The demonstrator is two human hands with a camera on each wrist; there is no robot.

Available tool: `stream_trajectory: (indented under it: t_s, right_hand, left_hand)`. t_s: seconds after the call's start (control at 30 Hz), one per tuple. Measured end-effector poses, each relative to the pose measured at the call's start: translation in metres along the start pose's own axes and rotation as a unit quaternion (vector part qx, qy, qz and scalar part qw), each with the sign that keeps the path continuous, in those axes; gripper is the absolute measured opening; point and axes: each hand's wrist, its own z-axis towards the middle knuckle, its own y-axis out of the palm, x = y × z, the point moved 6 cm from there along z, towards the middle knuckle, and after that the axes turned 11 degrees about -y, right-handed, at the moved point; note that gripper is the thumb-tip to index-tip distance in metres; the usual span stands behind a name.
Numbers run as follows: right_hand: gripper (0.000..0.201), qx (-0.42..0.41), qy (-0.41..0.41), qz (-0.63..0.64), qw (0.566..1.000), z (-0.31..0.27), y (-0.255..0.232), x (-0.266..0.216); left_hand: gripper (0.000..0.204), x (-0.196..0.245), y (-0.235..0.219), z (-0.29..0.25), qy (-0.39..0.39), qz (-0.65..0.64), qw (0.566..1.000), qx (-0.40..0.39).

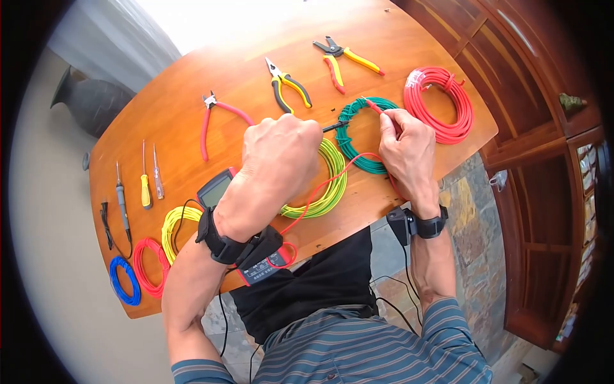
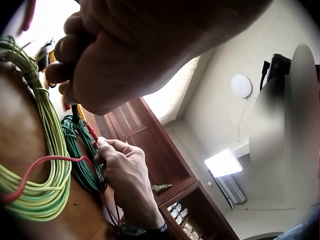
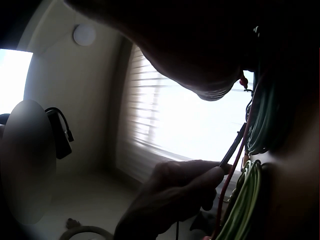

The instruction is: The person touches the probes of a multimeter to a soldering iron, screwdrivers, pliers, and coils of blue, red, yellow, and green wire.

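My left hand [image 1: 281, 150] pinches a black test probe [image 1: 331, 127], whose tip points at the green wire coil [image 1: 343, 144]. In the right wrist view the black probe slants up from the fingertips toward that coil. My right hand [image 1: 407, 144] holds a red test probe [image 1: 372, 105] between thumb and fingers, its tip above the green coil's far edge. A red lead runs from it across the yellow-green wire coil [image 1: 337, 185] toward the multimeter [image 1: 217, 189], partly hidden beneath my left forearm. That yellow-green coil lies just under my left hand.
Diagonal cutters [image 1: 206, 131], long-nose pliers [image 1: 279, 83] and wire strippers [image 1: 334, 51] lie along the far side. A thick red coil [image 1: 412, 96] sits at the right. Yellow [image 1: 167, 227], red [image 1: 142, 269] and blue coils [image 1: 113, 275], screwdrivers and a soldering iron [image 1: 121, 198] occupy the left end.
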Motion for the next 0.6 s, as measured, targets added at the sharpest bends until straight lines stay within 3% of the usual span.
stream_trajectory:
  t_s: [0.37,0.43,0.47,0.6]
  right_hand:
    - [0.019,0.002,-0.021,-0.015,1.000,0.001,0.002,0.003]
    - [0.019,0.013,-0.005,-0.001,1.000,0.000,-0.002,0.000]
    - [0.020,0.034,-0.013,0.022,0.999,-0.001,-0.004,0.001]
    - [0.023,0.030,0.048,0.164,0.985,-0.009,-0.010,-0.003]
  left_hand:
    - [0.024,-0.007,-0.007,-0.002,-0.007,0.025,0.999,0.035]
    - [0.023,-0.016,-0.036,-0.011,-0.053,0.015,0.993,0.100]
    - [0.023,-0.022,-0.048,-0.017,-0.064,0.023,0.993,0.097]
    - [0.015,-0.059,-0.109,-0.057,-0.109,-0.075,0.974,0.185]
